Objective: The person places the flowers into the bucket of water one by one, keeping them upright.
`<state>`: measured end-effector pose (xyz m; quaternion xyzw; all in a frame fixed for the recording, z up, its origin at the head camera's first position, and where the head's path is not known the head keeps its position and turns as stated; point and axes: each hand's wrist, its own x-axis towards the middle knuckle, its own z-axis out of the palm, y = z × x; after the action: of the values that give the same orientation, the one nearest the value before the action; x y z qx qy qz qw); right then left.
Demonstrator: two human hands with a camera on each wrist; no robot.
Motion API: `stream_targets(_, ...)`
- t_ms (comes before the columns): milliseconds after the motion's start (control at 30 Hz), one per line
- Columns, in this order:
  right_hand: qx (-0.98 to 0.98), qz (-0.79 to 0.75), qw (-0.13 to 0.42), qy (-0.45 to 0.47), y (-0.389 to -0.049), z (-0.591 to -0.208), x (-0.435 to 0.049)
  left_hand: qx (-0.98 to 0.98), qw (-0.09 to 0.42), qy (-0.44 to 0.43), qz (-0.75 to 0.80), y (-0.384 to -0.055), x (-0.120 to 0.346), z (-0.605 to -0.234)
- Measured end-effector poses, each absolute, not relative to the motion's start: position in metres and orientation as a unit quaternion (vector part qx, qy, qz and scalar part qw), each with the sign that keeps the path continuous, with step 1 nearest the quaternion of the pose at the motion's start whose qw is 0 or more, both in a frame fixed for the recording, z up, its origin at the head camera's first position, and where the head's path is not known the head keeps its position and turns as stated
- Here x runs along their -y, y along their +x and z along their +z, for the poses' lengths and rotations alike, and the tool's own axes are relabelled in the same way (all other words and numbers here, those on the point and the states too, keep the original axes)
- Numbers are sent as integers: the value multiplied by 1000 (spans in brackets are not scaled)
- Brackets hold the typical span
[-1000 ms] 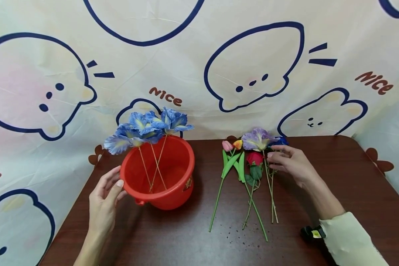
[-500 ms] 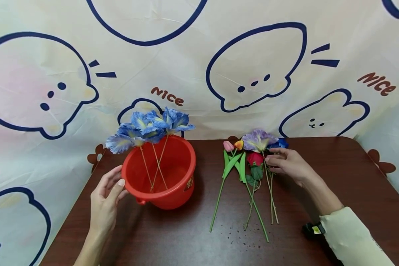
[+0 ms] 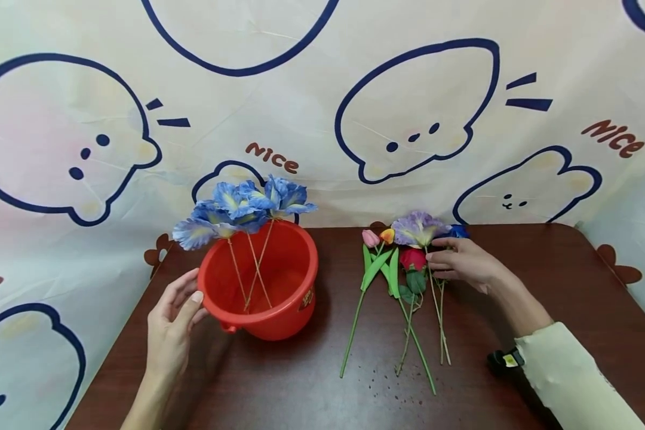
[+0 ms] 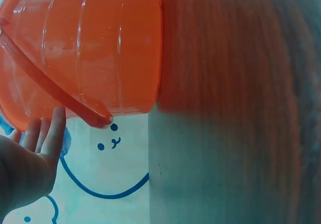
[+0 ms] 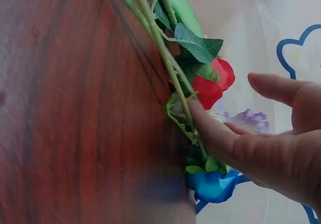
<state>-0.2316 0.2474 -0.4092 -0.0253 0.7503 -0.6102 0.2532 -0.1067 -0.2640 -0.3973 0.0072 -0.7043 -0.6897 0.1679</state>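
Note:
My left hand (image 3: 169, 325) rests against the left side of the red bucket (image 3: 295, 310), fingers extended along its outside near the rim. In the left wrist view the fingers (image 4: 52, 138) lie beside the bucket's handle (image 4: 45, 81). Several blue irises (image 3: 236, 203) lean in the bucket, heads above the rim. My right hand (image 3: 467, 263) is over the flower pile, fingers extended and thumb apart. Its fingertips are at the stems between the purple iris (image 3: 416, 228), the red rose (image 3: 412, 258) and the blue rose (image 5: 215, 186), which it partly covers in the head view.
A pink tulip (image 3: 370, 238) and an orange-yellow tulip (image 3: 387, 236) lie left of the red rose, stems toward me. Dark specks (image 3: 389, 382) dot the brown table (image 3: 279, 388). A cartoon-printed cloth (image 3: 301, 107) hangs behind the table.
My right hand has shifted slightly left toward the red rose and the stems. My left hand and the bucket have stayed in place; the head view has turned a little.

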Motion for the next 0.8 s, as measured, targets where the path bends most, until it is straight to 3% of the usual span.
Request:
stream_targets(400,-726,-668,159,-3,-223,-396,-250,697,168,6,-697,-107,263,-397)
stream_targets(800,-691,-715,112,-5,-214,-377,-242,700,167,6,-694,-106,263,-396)
